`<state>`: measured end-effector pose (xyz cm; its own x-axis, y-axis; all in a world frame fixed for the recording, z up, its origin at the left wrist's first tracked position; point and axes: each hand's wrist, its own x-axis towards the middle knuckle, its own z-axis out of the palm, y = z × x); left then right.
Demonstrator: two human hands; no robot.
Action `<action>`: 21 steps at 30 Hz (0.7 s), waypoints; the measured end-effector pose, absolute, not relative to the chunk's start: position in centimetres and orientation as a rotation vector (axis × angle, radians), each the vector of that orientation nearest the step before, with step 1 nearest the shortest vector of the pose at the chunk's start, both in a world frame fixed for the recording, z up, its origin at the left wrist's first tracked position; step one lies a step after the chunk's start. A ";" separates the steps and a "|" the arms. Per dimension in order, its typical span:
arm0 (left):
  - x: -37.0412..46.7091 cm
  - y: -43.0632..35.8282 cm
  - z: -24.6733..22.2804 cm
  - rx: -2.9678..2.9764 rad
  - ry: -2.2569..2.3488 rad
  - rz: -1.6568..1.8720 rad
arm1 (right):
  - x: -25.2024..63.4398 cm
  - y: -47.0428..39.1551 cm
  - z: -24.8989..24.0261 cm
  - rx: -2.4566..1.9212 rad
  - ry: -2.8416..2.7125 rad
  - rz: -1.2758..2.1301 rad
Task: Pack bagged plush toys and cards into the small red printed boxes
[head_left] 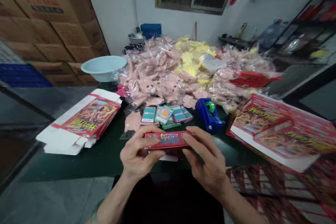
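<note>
A red printed cardboard box (169,140) is held level between my two hands at the front edge of the dark green table. My left hand (139,152) grips its left end, thumb below and fingers over the top. At the right end, my right hand (207,157) has its fingers on the box, thumb underneath. A white flap (168,158) shows under the box. Just beyond lie stacks of small cards (164,114) and a flat pink piece in clear film (132,121). The blue tape dispenser (210,115) stands behind my right hand.
A big heap of bagged pink and yellow pieces (168,73) covers the table's back. Flattened red boxes (89,115) lie left, and a carton of red boxes (273,126) stands right. A pale blue basin (103,66) sits back left, near stacked brown cartons (52,21).
</note>
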<state>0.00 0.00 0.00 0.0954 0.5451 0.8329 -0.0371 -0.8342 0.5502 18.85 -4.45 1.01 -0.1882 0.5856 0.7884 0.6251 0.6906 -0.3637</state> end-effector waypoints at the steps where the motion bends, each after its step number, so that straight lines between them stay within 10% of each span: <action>1: 0.1 0.1 -0.5 1.968 0.554 1.788 | 18.6 -4.0 0.6 -0.938 -1.841 -0.048; 21: 1.3 2.0 -2.4 2.054 0.751 1.800 | 32.4 3.2 -0.5 -2.087 -1.209 0.364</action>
<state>1.28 1.99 -2.42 0.0744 0.5689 0.8190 0.1822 -0.8152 0.5497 32.39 3.15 -0.53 0.5274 0.8443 0.0947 0.6513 -0.3302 -0.6832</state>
